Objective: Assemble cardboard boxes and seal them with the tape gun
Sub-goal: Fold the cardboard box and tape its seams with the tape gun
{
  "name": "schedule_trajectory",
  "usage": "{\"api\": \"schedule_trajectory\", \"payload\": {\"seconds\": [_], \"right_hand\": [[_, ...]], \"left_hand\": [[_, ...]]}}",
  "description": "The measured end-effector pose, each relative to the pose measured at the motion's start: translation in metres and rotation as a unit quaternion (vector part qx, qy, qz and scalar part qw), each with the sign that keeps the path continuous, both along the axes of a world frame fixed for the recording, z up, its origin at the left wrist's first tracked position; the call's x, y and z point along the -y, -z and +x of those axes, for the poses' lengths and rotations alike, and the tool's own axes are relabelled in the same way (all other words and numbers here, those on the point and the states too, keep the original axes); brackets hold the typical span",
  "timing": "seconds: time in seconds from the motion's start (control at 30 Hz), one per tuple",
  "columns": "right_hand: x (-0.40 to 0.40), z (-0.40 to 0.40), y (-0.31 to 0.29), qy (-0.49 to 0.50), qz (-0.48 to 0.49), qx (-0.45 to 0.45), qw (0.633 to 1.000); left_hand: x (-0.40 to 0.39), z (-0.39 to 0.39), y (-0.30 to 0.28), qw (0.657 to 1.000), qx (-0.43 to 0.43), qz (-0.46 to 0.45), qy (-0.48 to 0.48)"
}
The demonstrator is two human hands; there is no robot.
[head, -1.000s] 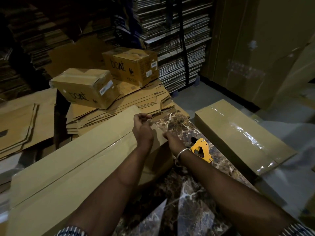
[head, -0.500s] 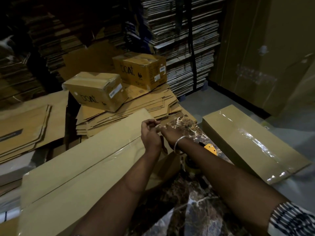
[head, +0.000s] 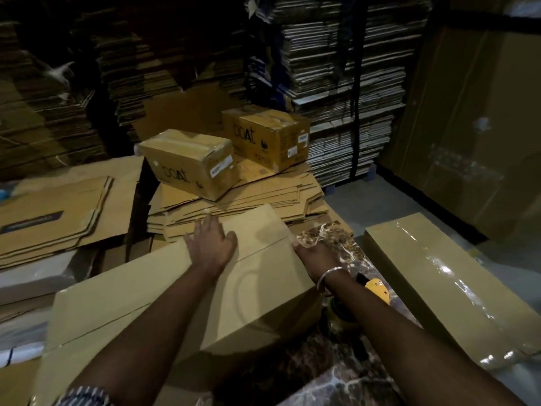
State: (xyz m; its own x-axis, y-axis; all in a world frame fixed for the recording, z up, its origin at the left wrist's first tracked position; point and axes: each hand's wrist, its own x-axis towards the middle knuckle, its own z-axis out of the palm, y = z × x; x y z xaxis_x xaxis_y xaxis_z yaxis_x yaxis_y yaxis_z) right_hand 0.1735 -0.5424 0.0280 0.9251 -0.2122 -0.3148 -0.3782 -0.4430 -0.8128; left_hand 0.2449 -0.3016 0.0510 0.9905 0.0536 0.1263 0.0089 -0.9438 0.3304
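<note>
Closest to me, the tape gun [head: 377, 290] lies on the marble desk [head: 336, 361] just under my right wrist. My right hand [head: 314, 253] grips the long box's [head: 140, 300] far end corner; my left hand [head: 212, 244] presses flat on top. The box runs from near-left to far-right, so I judge the right hand nearer the gun.

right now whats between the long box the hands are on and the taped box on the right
In the head view, a strip of marble tabletop separates the long box from the taped box; the yellow tape gun lies there, partly hidden by the right forearm.
</note>
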Motion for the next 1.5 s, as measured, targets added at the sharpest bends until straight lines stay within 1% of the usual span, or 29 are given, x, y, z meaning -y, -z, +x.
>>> {"api": "schedule_trajectory", "payload": {"seconds": [0.03,0.1,0.2,0.27,0.37,0.43,0.5,0.63,0.67,0.83,0.9,1.0,1.17,1.23,1.3,1.37,1.43,1.5], "right_hand": [[0.0,-0.001,0.003,0.011,0.013,0.018,1.0],[0.0,0.0,0.006,0.034,0.041,0.041,0.998],[0.0,0.002,-0.003,0.067,0.028,0.052,0.996],[0.0,0.003,-0.008,0.085,0.021,0.031,0.996],[-0.005,0.01,-0.011,0.082,0.081,0.003,0.993],[-0.007,0.017,-0.013,0.052,0.085,-0.005,0.995],[-0.007,0.025,-0.015,0.049,0.059,-0.002,0.997],[-0.003,0.031,-0.01,0.093,-0.059,0.033,0.993],[-0.003,0.032,-0.009,0.097,-0.076,0.037,0.992],[-0.001,0.038,-0.015,0.086,-0.079,0.014,0.993],[0.0,0.04,-0.018,0.08,-0.059,0.004,0.995],[-0.002,0.041,-0.019,0.076,-0.032,0.012,0.997],[-0.005,0.049,-0.023,0.128,0.013,0.04,0.991],[-0.006,0.059,-0.021,0.104,0.029,-0.001,0.994],[-0.008,0.064,-0.027,0.07,0.068,-0.036,0.995],[-0.01,0.068,-0.035,0.044,0.03,-0.029,0.998],[-0.013,0.071,-0.036,-0.005,-0.05,-0.013,0.999],[-0.019,0.074,-0.035,-0.009,-0.097,0.021,0.995]], "left_hand": [[-0.009,0.007,0.001,0.999,-0.032,0.031,-0.005],[-0.019,0.015,0.005,0.996,-0.071,0.061,0.002],[-0.021,0.011,0.008,0.996,-0.058,0.062,0.027],[-0.02,0.008,0.008,0.996,-0.056,0.057,0.028],[-0.02,0.001,0.009,0.995,-0.059,0.064,0.041],[-0.02,-0.006,0.01,0.995,-0.06,0.065,0.052],[-0.019,-0.014,0.01,0.994,-0.061,0.076,0.059],[-0.012,-0.031,0.012,0.993,-0.051,0.081,0.062],[-0.011,-0.036,0.013,0.993,-0.054,0.079,0.064],[-0.011,-0.045,0.017,0.994,-0.042,0.07,0.075],[-0.011,-0.045,0.016,0.994,-0.042,0.073,0.073],[-0.01,-0.047,0.016,0.994,-0.032,0.073,0.069],[-0.01,-0.047,0.017,0.995,-0.033,0.068,0.067],[-0.01,-0.048,0.016,0.995,-0.035,0.067,0.07],[-0.009,-0.049,0.015,0.994,-0.036,0.069,0.07],[-0.009,-0.05,0.015,0.995,-0.03,0.071,0.067],[-0.009,-0.05,0.016,0.995,-0.022,0.073,0.065],[-0.009,-0.05,0.017,0.995,-0.021,0.073,0.066]]}}
